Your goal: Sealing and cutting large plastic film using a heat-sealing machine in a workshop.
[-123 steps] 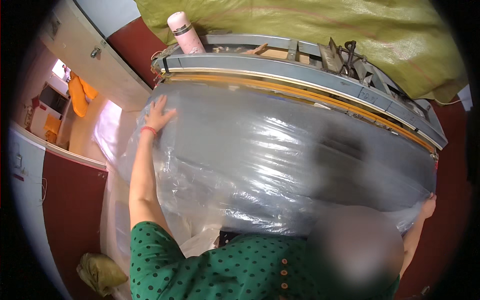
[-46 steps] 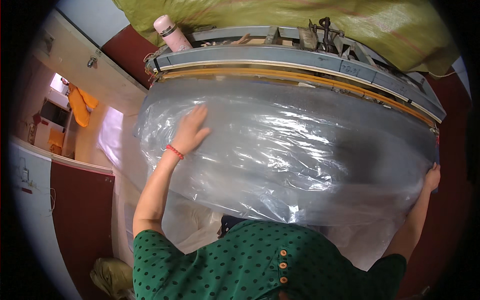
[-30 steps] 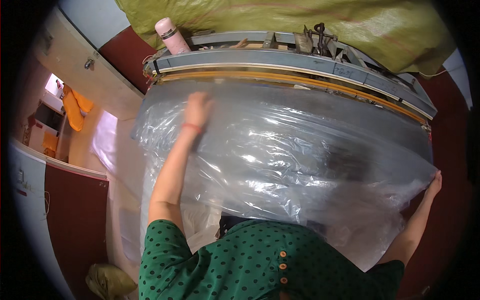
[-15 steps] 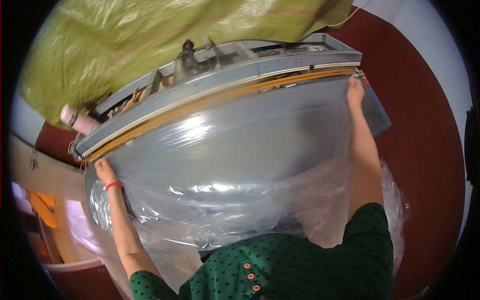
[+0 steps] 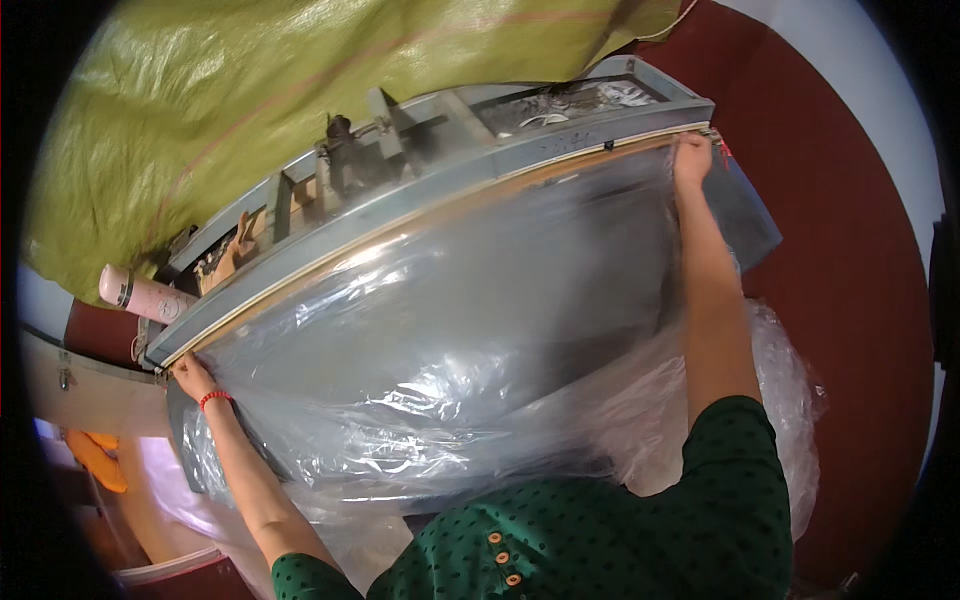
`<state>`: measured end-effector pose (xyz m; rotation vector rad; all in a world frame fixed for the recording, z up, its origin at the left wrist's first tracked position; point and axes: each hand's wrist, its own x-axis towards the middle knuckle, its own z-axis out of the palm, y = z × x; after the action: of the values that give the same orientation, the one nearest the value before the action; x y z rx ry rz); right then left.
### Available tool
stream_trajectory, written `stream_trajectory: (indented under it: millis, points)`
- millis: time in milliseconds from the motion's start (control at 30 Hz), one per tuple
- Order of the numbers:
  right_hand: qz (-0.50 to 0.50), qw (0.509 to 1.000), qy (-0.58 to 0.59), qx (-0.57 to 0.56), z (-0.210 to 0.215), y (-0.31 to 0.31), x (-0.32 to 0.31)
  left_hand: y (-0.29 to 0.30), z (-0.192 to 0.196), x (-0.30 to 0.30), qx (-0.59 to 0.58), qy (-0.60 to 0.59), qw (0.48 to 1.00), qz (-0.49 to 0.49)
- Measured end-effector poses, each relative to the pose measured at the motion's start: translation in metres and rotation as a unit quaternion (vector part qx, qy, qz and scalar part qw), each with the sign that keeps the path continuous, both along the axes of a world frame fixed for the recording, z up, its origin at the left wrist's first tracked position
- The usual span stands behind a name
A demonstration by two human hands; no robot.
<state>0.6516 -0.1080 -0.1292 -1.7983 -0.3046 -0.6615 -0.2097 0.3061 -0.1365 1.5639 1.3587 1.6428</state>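
A wide sheet of clear plastic film is spread between my two hands over a grey tabletop, with its near part bunched and wrinkled toward my body. My left hand, with a red beaded bracelet above it, pinches the film's far left corner. My right hand is closed on the far right corner. The film's far edge lies along an orange-yellow strip at the front of a long grey metal frame. Both hands are right beside that frame's front edge.
Inside the frame are metal crossbars and loose scraps. A pink bottle leans at its left end. Behind hangs a yellow-green woven sheet. Dark red floor lies right; an orange item is at lower left.
The film's far edge has come up to the frame and now covers much of the orange strip. Both hands have moved closer to the frame's edge, and the view has tilted slightly.
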Motion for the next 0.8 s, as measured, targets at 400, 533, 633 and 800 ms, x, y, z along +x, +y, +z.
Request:
stream_trajectory:
  millis: [400, 533, 633, 800]
  points:
    - [0.007, 0.992, -0.037, 0.122, 0.077, 0.059, -0.149, -0.078, 0.056, -0.007, -0.110, -0.111, 0.981, -0.115]
    - [0.343, 0.927, -0.146, 0.028, 0.129, 0.098, -0.308, -0.162, 0.125, 0.020, -0.086, -0.050, 0.975, -0.199]
    - [0.480, 0.826, -0.290, -0.066, 0.136, 0.124, -0.418, -0.213, 0.156, 0.000, -0.030, -0.021, 0.976, -0.214]
    - [0.609, 0.707, -0.308, -0.187, 0.127, 0.128, -0.503, -0.266, 0.179, -0.056, 0.021, 0.034, 0.985, -0.170]
